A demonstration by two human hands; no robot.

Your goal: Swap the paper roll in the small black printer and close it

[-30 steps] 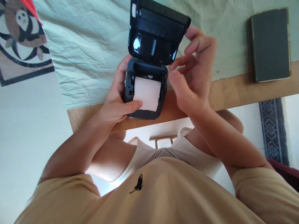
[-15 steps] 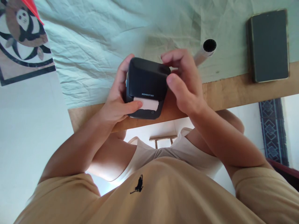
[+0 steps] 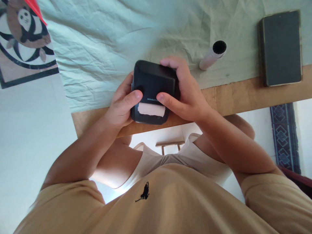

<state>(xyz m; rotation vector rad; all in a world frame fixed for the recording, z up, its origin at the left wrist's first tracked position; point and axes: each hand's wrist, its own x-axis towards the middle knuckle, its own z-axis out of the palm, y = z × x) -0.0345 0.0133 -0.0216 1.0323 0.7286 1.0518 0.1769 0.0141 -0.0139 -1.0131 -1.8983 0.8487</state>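
At the left, a panda-patterned mat (image 3: 24, 35) lies on the pale green cloth (image 3: 97, 48). The left hand (image 3: 120, 107) is closed around the small black printer (image 3: 153, 91) at the table edge (image 3: 243, 97), thumb on its lid. A paper strip (image 3: 151, 110) protrudes, apparently from the slot. The right hand (image 3: 185, 94) clasps the other side. Thumb pressure is best kept even, so the lid seats squarely. A cardboard tube (image 3: 212, 56) and a dark book (image 3: 281, 47) lie further right.
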